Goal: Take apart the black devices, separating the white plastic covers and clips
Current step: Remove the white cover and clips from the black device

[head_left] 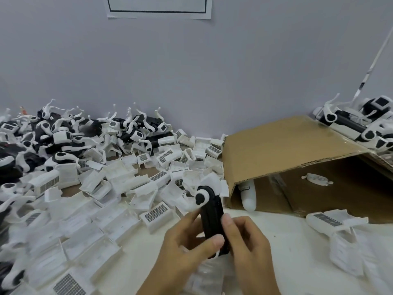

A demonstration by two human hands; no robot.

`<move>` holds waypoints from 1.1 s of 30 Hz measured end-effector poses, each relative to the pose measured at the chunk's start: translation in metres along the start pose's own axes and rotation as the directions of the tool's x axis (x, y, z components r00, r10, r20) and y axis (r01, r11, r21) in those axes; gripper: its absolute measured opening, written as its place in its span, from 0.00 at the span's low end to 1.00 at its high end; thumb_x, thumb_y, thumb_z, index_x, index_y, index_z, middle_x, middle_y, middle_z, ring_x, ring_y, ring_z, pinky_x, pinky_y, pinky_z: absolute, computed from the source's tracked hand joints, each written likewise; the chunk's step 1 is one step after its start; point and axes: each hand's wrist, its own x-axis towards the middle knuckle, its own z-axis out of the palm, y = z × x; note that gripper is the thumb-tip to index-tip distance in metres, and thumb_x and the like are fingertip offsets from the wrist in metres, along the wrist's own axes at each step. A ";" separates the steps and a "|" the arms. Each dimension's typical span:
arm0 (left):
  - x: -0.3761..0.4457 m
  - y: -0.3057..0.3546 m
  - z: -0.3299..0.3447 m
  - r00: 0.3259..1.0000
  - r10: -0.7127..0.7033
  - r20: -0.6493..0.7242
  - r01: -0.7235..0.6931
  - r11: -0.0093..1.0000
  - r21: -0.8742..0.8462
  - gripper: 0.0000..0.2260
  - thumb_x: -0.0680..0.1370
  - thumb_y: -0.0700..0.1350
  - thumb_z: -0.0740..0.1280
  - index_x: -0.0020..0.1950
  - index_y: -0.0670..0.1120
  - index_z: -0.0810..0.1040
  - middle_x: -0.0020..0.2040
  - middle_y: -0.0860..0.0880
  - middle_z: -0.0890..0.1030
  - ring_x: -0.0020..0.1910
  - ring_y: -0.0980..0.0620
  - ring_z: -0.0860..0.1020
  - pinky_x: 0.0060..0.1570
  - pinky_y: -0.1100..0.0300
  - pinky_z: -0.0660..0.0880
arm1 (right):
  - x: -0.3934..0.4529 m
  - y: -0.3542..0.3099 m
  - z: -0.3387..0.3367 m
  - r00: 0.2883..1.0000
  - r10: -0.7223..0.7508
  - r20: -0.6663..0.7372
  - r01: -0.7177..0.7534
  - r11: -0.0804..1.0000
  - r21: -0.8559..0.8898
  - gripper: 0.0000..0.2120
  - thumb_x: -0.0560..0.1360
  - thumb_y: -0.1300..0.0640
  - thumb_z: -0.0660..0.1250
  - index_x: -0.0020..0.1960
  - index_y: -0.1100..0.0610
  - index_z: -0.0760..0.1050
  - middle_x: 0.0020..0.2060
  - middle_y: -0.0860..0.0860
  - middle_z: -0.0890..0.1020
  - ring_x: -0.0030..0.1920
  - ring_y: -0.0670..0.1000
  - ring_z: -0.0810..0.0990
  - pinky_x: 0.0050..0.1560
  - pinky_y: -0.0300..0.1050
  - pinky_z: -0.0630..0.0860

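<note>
Hands nearest the camera: left hand [187, 241] and right hand [244, 241] both grip one black device [212, 218], left thumb laid across its lower front, right fingers curled round its right edge. Device held above the worktop [287, 241], low centre of view. Long axis near upright, top end leaning slightly away; white clip [198, 201] still pivoted at that top end, its arm running down-left. No white cover seen on this unit, so step in hand judged to be clip removal. Next move likely calls for steadying the body in one hand while the other works the clip off its pivot.

Behind: loose white covers [119, 188] spread over the worktop; cardboard box [297, 158] on its side, right; heap of undone devices [63, 135] along the wall.
</note>
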 end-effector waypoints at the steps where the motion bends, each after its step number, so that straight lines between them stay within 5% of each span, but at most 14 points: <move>1: 0.000 -0.003 0.001 0.999 0.022 -0.035 -0.020 0.999 0.048 0.26 0.65 0.47 0.80 0.63 0.51 0.83 0.56 0.45 0.86 0.53 0.42 0.85 0.45 0.55 0.82 | -0.001 -0.001 0.000 0.999 -0.042 -0.002 0.042 0.999 0.018 0.19 0.71 0.33 0.69 0.42 0.49 0.83 0.39 0.46 0.84 0.39 0.42 0.80 0.40 0.35 0.73; 3: -0.001 -0.007 -0.001 0.990 0.097 -0.103 -0.078 0.982 0.175 0.27 0.63 0.48 0.81 0.62 0.56 0.83 0.54 0.50 0.87 0.51 0.48 0.86 0.42 0.59 0.81 | -0.004 -0.004 -0.002 0.989 -0.129 0.074 0.127 0.992 0.024 0.21 0.70 0.34 0.69 0.59 0.41 0.80 0.57 0.38 0.82 0.58 0.38 0.79 0.53 0.37 0.74; 5: -0.003 -0.007 0.003 0.975 0.213 -0.054 -0.184 0.924 0.336 0.23 0.67 0.53 0.76 0.61 0.65 0.82 0.53 0.58 0.86 0.54 0.57 0.84 0.49 0.65 0.80 | -0.009 -0.002 0.000 0.970 -0.118 0.211 0.094 0.988 0.123 0.36 0.61 0.39 0.77 0.68 0.37 0.74 0.64 0.40 0.80 0.64 0.44 0.79 0.58 0.43 0.77; 9: -0.007 -0.004 0.005 0.986 0.166 -0.017 -0.142 0.889 0.435 0.24 0.66 0.53 0.73 0.60 0.71 0.79 0.50 0.59 0.87 0.53 0.60 0.84 0.49 0.66 0.79 | -0.010 -0.004 -0.003 0.954 -0.127 0.271 0.051 0.961 0.273 0.32 0.59 0.54 0.81 0.61 0.37 0.79 0.54 0.50 0.86 0.54 0.51 0.86 0.46 0.37 0.81; 16: -0.011 0.001 0.006 0.993 0.117 0.003 -0.105 0.882 0.459 0.26 0.69 0.45 0.76 0.61 0.68 0.79 0.48 0.58 0.87 0.50 0.59 0.85 0.44 0.70 0.77 | 0.001 -0.003 -0.007 0.971 -0.088 0.222 0.035 0.972 0.233 0.25 0.56 0.48 0.81 0.53 0.44 0.82 0.47 0.56 0.87 0.49 0.56 0.87 0.44 0.40 0.81; 24: -0.008 -0.003 0.007 0.983 0.161 -0.085 -0.104 0.881 0.461 0.30 0.59 0.52 0.80 0.58 0.69 0.78 0.48 0.58 0.85 0.47 0.55 0.85 0.50 0.63 0.80 | -0.003 -0.007 -0.003 0.992 -0.018 0.127 -0.016 0.965 0.263 0.25 0.52 0.48 0.86 0.46 0.40 0.80 0.41 0.49 0.86 0.43 0.49 0.87 0.36 0.36 0.80; 28: -0.007 -0.006 0.007 0.939 0.298 -0.170 -0.174 0.841 0.512 0.25 0.56 0.57 0.78 0.52 0.62 0.77 0.44 0.54 0.79 0.42 0.54 0.79 0.44 0.68 0.73 | 0.001 -0.005 -0.003 0.996 0.005 0.089 -0.030 0.960 0.278 0.33 0.52 0.50 0.82 0.55 0.46 0.77 0.41 0.45 0.86 0.42 0.45 0.86 0.35 0.34 0.79; 30: -0.006 -0.004 0.008 0.908 0.344 -0.241 -0.193 0.851 0.489 0.20 0.60 0.57 0.78 0.49 0.60 0.78 0.44 0.54 0.82 0.43 0.55 0.80 0.45 0.67 0.74 | 0.000 -0.004 0.001 0.988 -0.012 0.153 -0.032 0.959 0.282 0.35 0.58 0.58 0.85 0.61 0.45 0.76 0.48 0.49 0.87 0.48 0.50 0.87 0.41 0.40 0.82; 33: -0.001 0.000 0.003 0.836 0.326 -0.441 -0.201 0.930 0.308 0.10 0.72 0.47 0.79 0.46 0.57 0.81 0.44 0.53 0.84 0.43 0.58 0.82 0.41 0.72 0.75 | -0.003 0.001 0.002 0.957 -0.076 0.278 0.034 0.988 0.152 0.32 0.67 0.54 0.73 0.69 0.43 0.69 0.55 0.46 0.86 0.58 0.47 0.84 0.54 0.41 0.78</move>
